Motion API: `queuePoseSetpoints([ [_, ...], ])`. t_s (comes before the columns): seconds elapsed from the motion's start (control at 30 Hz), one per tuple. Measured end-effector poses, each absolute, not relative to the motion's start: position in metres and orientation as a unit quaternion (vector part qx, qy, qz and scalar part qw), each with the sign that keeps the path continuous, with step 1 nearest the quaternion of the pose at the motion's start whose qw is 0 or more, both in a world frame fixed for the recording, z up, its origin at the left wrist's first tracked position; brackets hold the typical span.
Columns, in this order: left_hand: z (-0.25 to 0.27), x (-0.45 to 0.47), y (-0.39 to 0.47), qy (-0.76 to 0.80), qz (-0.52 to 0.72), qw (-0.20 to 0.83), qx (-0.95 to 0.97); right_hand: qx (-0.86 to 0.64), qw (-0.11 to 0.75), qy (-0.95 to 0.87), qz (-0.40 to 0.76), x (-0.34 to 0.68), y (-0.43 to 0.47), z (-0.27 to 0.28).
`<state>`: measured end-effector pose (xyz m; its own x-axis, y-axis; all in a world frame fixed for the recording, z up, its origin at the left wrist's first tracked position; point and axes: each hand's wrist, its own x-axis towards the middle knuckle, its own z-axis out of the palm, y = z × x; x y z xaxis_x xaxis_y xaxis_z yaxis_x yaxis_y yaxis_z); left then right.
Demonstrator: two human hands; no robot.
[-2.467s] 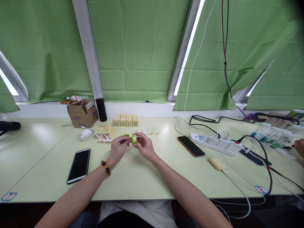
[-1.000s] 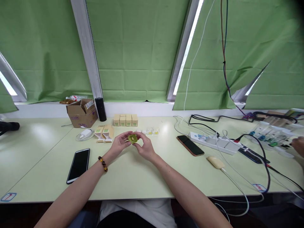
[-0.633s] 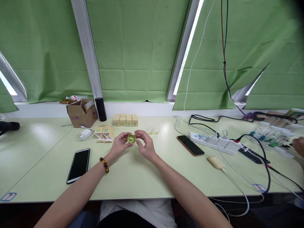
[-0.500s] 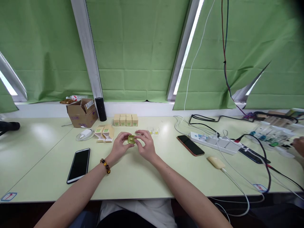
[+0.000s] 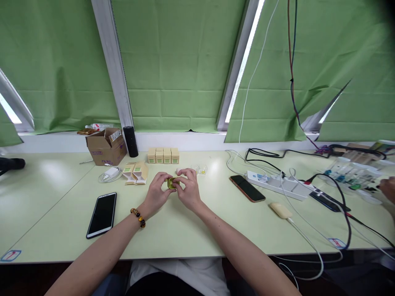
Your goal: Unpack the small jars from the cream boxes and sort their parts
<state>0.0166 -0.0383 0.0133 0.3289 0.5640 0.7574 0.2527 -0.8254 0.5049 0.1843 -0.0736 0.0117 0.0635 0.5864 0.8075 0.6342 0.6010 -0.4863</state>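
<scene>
A small yellow-green tin (image 5: 170, 183) is held up between my two hands over the middle of the table. My left hand (image 5: 156, 191) grips its left side between thumb and fingers. My right hand (image 5: 189, 190) has its thumb and fingertips closed at the tin's right side, partly covering it; whether they also hold a small piece cannot be made out. Behind the hands stand several small kraft boxes (image 5: 163, 156) with green labels. Left of them are two opened kraft boxes (image 5: 135, 173). Small clear round containers (image 5: 202, 169) with yellow centres lie beyond my right hand.
A white phone (image 5: 101, 214) lies left, a second phone (image 5: 247, 188) right, beside a white power strip (image 5: 279, 185) with cables. A cardboard box (image 5: 108, 149) and black cylinder (image 5: 131, 142) stand at the back. Another person's hand (image 5: 388, 189) shows at the right edge.
The tin has tilted and turned slightly in my hands. My right fingers have moved a little further over it, and my left hand has shifted slightly right.
</scene>
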Motion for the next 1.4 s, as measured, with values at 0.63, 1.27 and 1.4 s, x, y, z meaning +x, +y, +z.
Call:
queuePoseSetpoints([
  [0.63, 0.008, -0.003, -0.001, 0.395, 0.552, 0.098, 0.728, -0.482, 0.589, -0.644, -0.078, 0.211, -0.043, 0.023],
  [1.27, 0.015, -0.005, -0.003, 0.480, 0.500, 0.033, 0.720, -0.651, 0.278, -0.700, -0.094, 0.204, 0.045, -0.007],
  [1.4, 0.017, -0.005, -0.003, 0.490, 0.495, 0.036, 0.716, -0.648, 0.280, -0.700, -0.110, 0.210, 0.036, -0.004],
])
